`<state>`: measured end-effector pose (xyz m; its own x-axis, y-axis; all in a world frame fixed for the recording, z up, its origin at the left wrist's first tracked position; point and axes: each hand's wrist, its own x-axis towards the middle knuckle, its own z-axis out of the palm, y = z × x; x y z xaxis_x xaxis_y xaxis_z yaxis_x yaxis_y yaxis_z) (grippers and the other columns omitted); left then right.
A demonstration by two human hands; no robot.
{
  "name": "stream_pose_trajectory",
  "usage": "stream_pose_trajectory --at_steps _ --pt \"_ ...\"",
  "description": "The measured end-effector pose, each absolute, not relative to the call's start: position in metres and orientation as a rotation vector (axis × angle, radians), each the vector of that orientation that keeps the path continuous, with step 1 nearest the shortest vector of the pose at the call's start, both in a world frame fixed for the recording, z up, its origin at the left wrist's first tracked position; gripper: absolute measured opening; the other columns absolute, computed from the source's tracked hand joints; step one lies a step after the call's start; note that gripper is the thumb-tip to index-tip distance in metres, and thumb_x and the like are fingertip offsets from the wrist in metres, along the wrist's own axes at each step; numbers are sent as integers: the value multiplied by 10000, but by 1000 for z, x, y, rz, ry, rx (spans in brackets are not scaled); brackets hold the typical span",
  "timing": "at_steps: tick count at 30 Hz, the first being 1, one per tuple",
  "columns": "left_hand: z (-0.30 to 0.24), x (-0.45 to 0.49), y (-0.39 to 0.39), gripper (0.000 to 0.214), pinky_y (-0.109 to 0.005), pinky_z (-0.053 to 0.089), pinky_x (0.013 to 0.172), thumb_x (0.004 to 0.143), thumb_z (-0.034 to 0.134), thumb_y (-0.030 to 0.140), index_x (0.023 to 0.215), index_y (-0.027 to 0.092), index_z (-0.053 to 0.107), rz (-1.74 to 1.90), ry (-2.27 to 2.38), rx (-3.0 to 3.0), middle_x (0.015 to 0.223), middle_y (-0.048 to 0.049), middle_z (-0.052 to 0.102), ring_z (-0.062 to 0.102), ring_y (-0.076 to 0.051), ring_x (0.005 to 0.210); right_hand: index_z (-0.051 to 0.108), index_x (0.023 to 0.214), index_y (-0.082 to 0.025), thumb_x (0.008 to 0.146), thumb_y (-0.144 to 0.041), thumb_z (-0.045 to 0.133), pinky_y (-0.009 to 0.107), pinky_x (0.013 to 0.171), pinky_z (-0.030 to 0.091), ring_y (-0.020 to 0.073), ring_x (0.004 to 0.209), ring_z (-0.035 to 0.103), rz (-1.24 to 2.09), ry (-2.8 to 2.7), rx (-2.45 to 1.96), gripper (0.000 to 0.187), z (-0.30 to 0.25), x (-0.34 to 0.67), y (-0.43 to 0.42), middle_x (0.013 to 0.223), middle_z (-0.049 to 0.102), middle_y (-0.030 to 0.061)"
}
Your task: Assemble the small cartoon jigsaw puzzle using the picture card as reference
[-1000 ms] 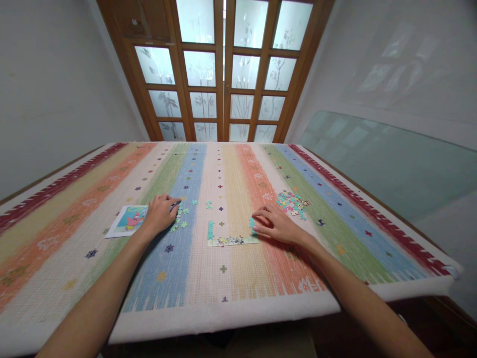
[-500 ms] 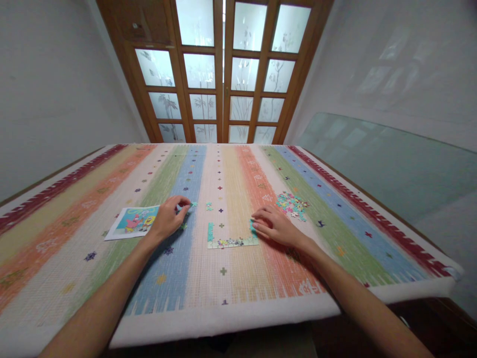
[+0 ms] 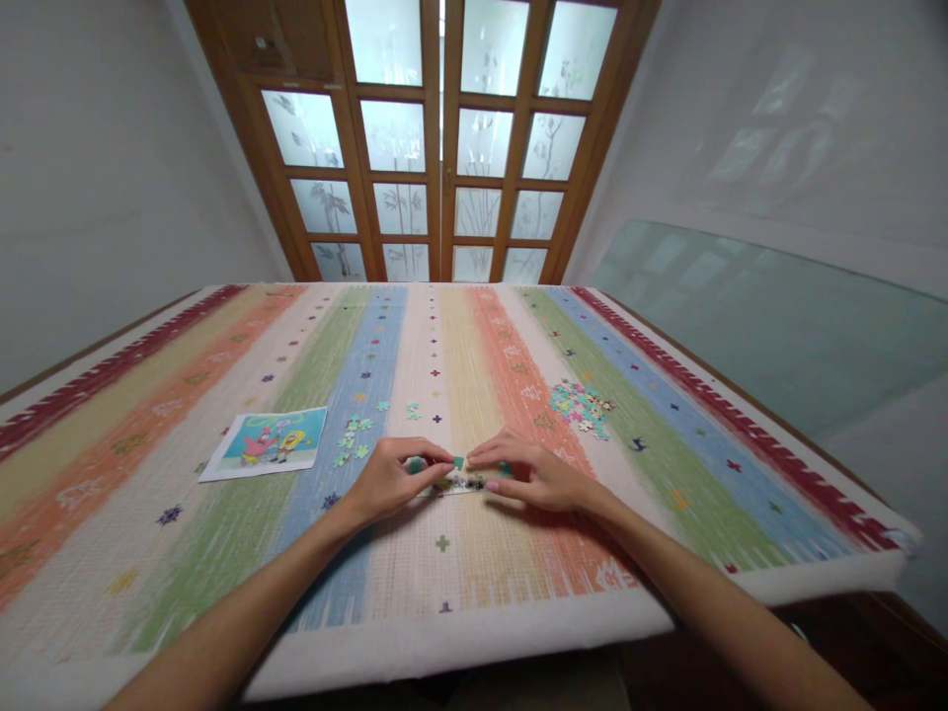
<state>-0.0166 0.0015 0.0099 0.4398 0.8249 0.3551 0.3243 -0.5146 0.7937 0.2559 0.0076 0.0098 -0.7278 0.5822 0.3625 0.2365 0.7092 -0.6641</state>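
My left hand (image 3: 392,479) and my right hand (image 3: 525,472) meet over the partly joined puzzle strip (image 3: 460,483) at the table's middle. The fingertips of both pinch a small teal puzzle piece (image 3: 458,462) between them, just above the strip. Most of the strip is hidden under my hands. Loose teal pieces (image 3: 352,437) lie left of my left hand. A heap of mixed pieces (image 3: 580,405) sits beyond my right hand.
A cartoon reference picture (image 3: 268,441) lies flat at the left. The striped cloth (image 3: 222,553) covers the whole table. A glass sheet (image 3: 777,326) leans on the right wall, and wooden glazed doors (image 3: 444,148) stand behind the table.
My left hand has come from the loose teal pieces on the left to the puzzle strip, carrying a piece. My right hand has shifted slightly left to meet it.
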Motion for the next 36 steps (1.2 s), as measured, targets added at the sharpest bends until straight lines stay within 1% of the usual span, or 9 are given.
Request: stream_pose_trajectory --at_steps 4,8,13,15,17,21,27,32,36 --pt "9 -15 0 171 -341 576 715 881 683 326 888 211 810 983 928 2039 809 -54 795 726 -179 715 714 1259 -316 968 -256 648 428 1025 503 197 1118 657 912 -2332 -661 304 11 250 2 1196 751 53" --pt "8 -13 -1 202 -344 575 684 911 656 357 916 223 807 946 900 2074 830 -55 797 723 -180 722 736 1212 -317 941 -221 664 448 1012 503 207 1084 670 951 -2317 -721 296 12 246 0 1152 770 48" --pt "8 -16 -2 208 -368 568 765 934 640 326 1027 197 773 971 863 2217 915 -77 773 701 -186 809 779 1050 -276 932 -288 675 394 866 541 209 946 689 879 -2182 -845 158 8 250 7 998 778 61" --pt "7 -20 0 216 -393 557 806 926 647 312 1067 186 752 1011 847 2296 938 -86 748 681 -201 857 782 1005 -253 940 -318 661 375 792 541 209 871 690 792 -2121 -947 152 5 256 13 956 774 73" --pt "6 -26 2 229 -417 547 837 925 643 301 1098 182 734 1003 825 2378 964 -97 724 661 -223 915 780 977 -234 946 -323 640 373 756 537 212 820 688 697 -2086 -1038 168 1 264 20 931 774 85" --pt "6 -37 7 251 -446 531 879 931 611 278 1136 177 716 920 812 2518 1015 -116 697 625 -251 985 777 909 -215 926 -298 632 381 770 543 216 790 691 573 -2062 -1134 168 -4 275 30 876 771 81" --pt "10 -46 12 287 -491 508 925 914 605 318 1160 213 711 761 894 2589 1073 -112 681 601 -280 1027 767 897 -222 903 -270 638 384 768 545 218 799 688 577 -2079 -1167 138 -9 275 34 876 778 72" --pt "10 -49 13 316 -488 503 941 905 615 353 1173 211 704 705 912 2611 1101 -118 667 592 -290 1055 759 916 -213 904 -254 635 368 752 534 200 764 661 535 -2080 -1178 131 -13 273 36 859 764 63" --pt "10 -49 13 296 -484 501 939 897 619 358 1145 220 704 669 924 2621 1087 -109 668 589 -287 1036 769 913 -219 912 -232 633 382 788 523 209 804 651 476 -2122 -1162 136 -14 274 39 867 745 68"
